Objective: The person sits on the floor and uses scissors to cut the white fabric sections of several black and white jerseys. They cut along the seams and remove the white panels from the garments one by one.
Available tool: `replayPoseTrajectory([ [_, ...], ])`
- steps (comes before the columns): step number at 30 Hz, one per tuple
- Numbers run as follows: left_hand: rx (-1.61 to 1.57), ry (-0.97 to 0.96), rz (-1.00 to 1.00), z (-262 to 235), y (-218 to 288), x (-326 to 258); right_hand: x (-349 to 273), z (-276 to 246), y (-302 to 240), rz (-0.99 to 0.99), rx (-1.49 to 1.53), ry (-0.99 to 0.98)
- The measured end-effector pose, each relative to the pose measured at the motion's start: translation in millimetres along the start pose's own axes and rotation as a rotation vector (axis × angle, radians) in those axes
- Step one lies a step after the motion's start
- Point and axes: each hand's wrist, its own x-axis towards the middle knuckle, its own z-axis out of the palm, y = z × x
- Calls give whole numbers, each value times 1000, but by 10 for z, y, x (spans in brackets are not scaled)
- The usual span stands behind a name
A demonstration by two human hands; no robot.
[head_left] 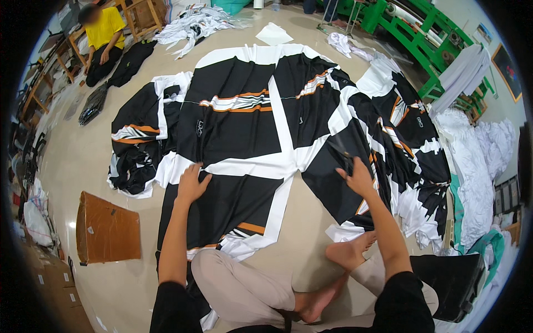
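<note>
A beige floor [100, 161] fills the frame, and across its centre spreads a large sheet of black-and-white printed fabric [250, 127] with orange stripes, running from the upper middle down to the person's knees. More of the same fabric lies bunched in a heap [413, 161] right of centre and in a smaller crumpled pile [136, 150] at centre left. White cloth [472, 166] is stacked along the right edge, below a green wooden frame [411, 28] in the upper right. An open brown cardboard box [108, 227] lies on its side at lower left; nothing shows inside it. A black case [452, 277] sits at lower right, contents hidden. In the upper left another person in a yellow shirt [102, 30] sits by wooden furniture, with loose white pieces [194, 22] strewn nearby.

The left hand [191, 183] lies open, fingers spread, pressing flat on the sheet at a white band just left of centre. The right hand [358, 177] is closed around a dark tool [341, 155], likely scissors, held against the fabric edge right of centre
</note>
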Motion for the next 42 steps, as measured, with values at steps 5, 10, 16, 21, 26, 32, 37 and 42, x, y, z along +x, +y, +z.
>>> replayPoseTrajectory([
  [5, 184, 151, 26, 691, 22, 637, 471, 810, 318, -187, -2, 166],
  [10, 299, 325, 174, 895, 33, 1376, 78, 982, 671, -29, -15, 266],
  [16, 264, 310, 38, 1127, -265, 2739, -549, 689, 911, 89, 11, 133],
  [21, 307, 36, -348, 1265, -771, 2713, -803, 572, 1079, 126, -43, 85],
  [26, -69, 210, -253, 1122, -1488, 1464, -759, 638, 952, 95, -44, 118],
  [32, 69, -35, -655, 595, -1134, 82, -891, 502, 1023, 63, -34, 121],
  [37, 72, -148, -626, 314, -1139, -48, -1125, 341, 1088, 33, -48, 80],
  [42, 103, -263, -658, 253, -705, -127, -1507, -57, 1152, 116, -54, -71],
])
